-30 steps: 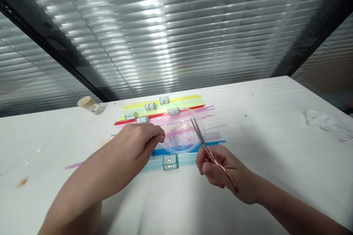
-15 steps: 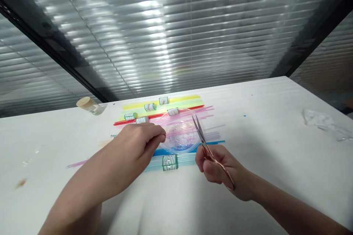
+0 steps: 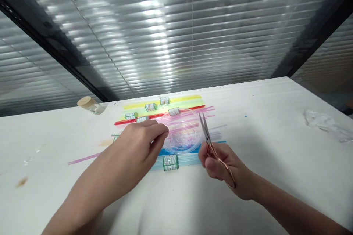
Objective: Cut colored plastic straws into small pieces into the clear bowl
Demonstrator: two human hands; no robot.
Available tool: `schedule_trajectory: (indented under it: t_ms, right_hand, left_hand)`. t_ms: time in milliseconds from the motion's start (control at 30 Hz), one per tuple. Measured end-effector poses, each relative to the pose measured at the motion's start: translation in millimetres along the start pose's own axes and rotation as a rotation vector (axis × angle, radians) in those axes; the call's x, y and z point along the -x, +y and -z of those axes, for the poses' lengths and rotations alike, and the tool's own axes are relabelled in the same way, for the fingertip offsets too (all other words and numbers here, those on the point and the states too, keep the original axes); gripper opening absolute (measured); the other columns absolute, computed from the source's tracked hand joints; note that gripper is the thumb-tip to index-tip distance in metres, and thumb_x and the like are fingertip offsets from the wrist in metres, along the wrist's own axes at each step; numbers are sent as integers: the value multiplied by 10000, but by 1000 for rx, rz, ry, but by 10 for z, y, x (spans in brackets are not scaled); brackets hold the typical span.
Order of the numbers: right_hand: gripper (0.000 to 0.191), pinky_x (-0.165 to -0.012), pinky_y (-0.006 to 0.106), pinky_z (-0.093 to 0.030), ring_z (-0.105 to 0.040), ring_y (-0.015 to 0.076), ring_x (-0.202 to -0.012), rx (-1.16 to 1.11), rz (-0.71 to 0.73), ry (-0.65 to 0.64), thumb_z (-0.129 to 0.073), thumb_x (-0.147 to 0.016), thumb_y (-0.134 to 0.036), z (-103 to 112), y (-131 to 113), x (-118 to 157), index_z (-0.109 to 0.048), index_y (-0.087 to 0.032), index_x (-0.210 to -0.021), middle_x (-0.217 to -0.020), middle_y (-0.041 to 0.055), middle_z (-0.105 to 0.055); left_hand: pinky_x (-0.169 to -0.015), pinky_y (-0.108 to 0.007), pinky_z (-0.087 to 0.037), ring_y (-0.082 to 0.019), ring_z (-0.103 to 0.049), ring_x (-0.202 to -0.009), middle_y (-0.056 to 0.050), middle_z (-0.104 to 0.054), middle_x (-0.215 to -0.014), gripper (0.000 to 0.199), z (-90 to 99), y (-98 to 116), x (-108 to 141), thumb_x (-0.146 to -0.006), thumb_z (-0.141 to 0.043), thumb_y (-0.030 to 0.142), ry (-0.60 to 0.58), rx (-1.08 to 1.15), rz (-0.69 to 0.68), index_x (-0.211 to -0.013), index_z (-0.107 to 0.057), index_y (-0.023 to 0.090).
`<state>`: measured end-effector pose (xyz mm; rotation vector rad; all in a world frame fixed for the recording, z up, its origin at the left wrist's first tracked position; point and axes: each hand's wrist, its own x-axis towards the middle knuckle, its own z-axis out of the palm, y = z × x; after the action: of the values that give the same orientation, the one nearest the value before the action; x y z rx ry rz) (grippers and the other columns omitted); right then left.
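My left hand (image 3: pixel 146 141) is closed in a pinch on a few thin pink plastic straws (image 3: pixel 187 127). Their right ends reach out over a clear round bowl (image 3: pixel 193 148), and the other ends (image 3: pixel 82 159) stick out to the left behind my wrist. In my right hand (image 3: pixel 223 165) is a pair of scissors (image 3: pixel 207 136) with copper-coloured handles. Its blades point up, slightly apart, just right of the straw tips, and do not touch them. Small shiny pieces lie in the bowl.
Bundles of yellow (image 3: pixel 190 98), red (image 3: pixel 190 109) and light blue straws (image 3: pixel 187 160) with paper bands lie under and around the bowl on the white table (image 3: pixel 261 147). A cork-lidded jar (image 3: pixel 91 105) lies at the back left. Crumpled clear plastic (image 3: pixel 321 120) is at the right.
My right hand has moved a little to the right with the scissors. The held straws have shifted, and their right ends now show more clearly above the bowl.
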<state>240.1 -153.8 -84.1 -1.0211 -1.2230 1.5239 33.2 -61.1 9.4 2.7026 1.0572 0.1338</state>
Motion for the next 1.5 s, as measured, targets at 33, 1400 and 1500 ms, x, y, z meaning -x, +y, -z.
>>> schedule_trajectory:
  t_ms: [33, 1400, 1500]
  right_hand:
    - [504, -464, 245, -183, -221, 79, -502, 14, 12, -46, -609, -823, -664, 7, -18, 11, -456, -199, -701, -568, -85, -301]
    - [526, -467, 255, -144, -183, 83, -516, -48, -125, -55, -564, -854, -675, 24, 14, -29, -375, -211, -693, -583, -92, -257]
    - [530, -473, 254, -162, -197, 86, -525, 7, -105, -28, -568, -845, -684, 32, 29, -36, -391, -208, -693, -585, -89, -269]
  left_hand:
    - [-572, -285, -349, -118, -445, -592, 17, -538, -680, 321, -10, 12, -6, -992, -356, 317, 8, -9, -3, -735, -510, 202]
    - [-578, -304, -363, -142, -478, -625, 13, -545, -684, 336, -33, 72, -46, -998, -311, 338, -99, 44, 108, -743, -485, 205]
    - [-607, -315, -380, -153, -494, -651, 8, -562, -706, 337, -38, 72, -33, -998, -312, 352, -114, 68, 125, -767, -511, 210]
